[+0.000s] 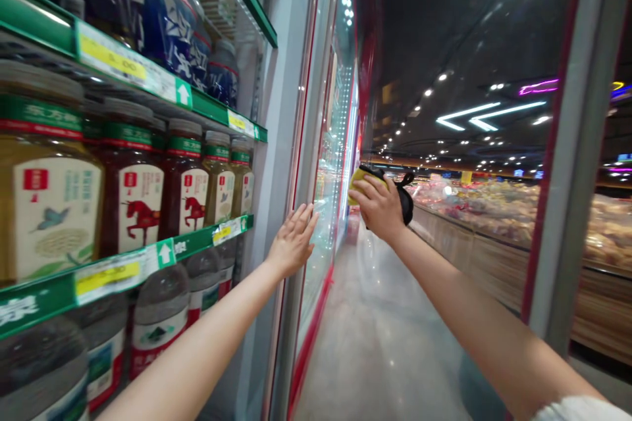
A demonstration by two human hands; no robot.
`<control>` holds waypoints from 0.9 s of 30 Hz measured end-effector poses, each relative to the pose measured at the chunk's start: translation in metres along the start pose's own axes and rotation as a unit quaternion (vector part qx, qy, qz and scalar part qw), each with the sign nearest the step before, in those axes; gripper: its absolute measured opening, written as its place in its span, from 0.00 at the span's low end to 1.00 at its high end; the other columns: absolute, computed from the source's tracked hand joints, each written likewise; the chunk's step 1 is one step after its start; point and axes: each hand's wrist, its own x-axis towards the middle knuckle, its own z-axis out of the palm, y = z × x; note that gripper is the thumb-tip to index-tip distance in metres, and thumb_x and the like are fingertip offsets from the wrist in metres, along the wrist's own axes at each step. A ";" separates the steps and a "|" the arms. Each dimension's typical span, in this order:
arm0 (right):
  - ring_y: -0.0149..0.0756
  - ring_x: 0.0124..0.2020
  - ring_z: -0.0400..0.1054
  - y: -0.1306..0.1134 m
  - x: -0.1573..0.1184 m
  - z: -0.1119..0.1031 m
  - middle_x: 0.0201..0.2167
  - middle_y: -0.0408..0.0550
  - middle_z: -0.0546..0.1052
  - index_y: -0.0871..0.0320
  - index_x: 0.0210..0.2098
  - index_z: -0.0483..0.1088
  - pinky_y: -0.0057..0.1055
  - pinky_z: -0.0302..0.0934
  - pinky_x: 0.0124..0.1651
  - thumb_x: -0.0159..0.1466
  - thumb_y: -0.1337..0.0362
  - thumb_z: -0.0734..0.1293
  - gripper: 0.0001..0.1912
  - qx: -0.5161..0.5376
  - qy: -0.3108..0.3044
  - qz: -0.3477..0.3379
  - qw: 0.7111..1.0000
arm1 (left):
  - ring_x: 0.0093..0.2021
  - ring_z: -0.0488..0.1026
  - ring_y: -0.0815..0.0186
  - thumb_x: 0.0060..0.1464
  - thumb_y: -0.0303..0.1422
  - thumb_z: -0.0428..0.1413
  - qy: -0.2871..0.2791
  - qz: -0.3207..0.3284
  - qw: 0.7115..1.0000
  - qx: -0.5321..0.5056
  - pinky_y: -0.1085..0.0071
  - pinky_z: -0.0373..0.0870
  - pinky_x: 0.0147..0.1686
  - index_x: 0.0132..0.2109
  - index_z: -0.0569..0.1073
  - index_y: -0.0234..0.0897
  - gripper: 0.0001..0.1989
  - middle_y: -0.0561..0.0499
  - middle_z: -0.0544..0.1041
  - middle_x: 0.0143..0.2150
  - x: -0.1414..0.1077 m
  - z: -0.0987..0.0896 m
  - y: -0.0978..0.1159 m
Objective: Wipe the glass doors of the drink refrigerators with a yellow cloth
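Observation:
My left hand (pixel 293 240) is stretched out with its fingers extended, at the upright frame (pixel 289 316) of a glass-front drinks cooler. Nothing shows in it, and I cannot tell if it touches the frame. My right hand (pixel 378 207) is closed over a yellow-and-black pad (pixel 405 204) with a small black loop. It seems to be against the glass pane of the open cooler door, whose grey edge (pixel 557 210) stands at the right. What exactly the pad is cannot be made out.
Left of my arms, green-edged shelves (pixel 197 240) carry tea bottles (pixel 141 177), blue-labelled bottles (pixel 168 20) and clear water bottles (pixel 160 306). More cooler doors (pixel 328 177) line the left. Beyond the pane, a grey aisle floor (pixel 375 342) runs past a produce display (pixel 474 204).

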 end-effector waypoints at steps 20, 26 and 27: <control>0.41 0.62 0.63 -0.054 0.055 0.030 0.55 0.46 0.79 0.51 0.48 0.76 0.49 0.43 0.69 0.70 0.68 0.62 0.12 0.078 -0.019 0.091 0.993 | 0.77 0.41 0.53 0.61 0.31 0.52 -0.009 0.000 0.999 0.032 0.50 0.49 0.73 0.75 0.46 0.32 0.40 0.38 0.49 0.77 -0.028 -0.015 -0.015; 0.38 0.61 0.65 -0.087 0.012 0.047 0.52 0.41 0.80 0.49 0.40 0.77 0.45 0.43 0.70 0.69 0.68 0.66 0.08 0.113 -0.037 -0.061 0.991 | 0.77 0.40 0.53 0.60 0.29 0.51 -0.019 0.002 0.999 0.037 0.51 0.47 0.74 0.75 0.45 0.31 0.40 0.40 0.50 0.76 -0.037 -0.018 -0.012; 0.37 0.60 0.65 -0.086 0.004 0.045 0.51 0.41 0.80 0.49 0.40 0.77 0.44 0.43 0.70 0.69 0.67 0.66 0.07 0.114 -0.041 -0.087 0.989 | 0.77 0.40 0.54 0.60 0.28 0.51 -0.020 0.005 0.999 0.036 0.51 0.46 0.74 0.75 0.45 0.31 0.40 0.40 0.51 0.76 -0.037 -0.018 -0.012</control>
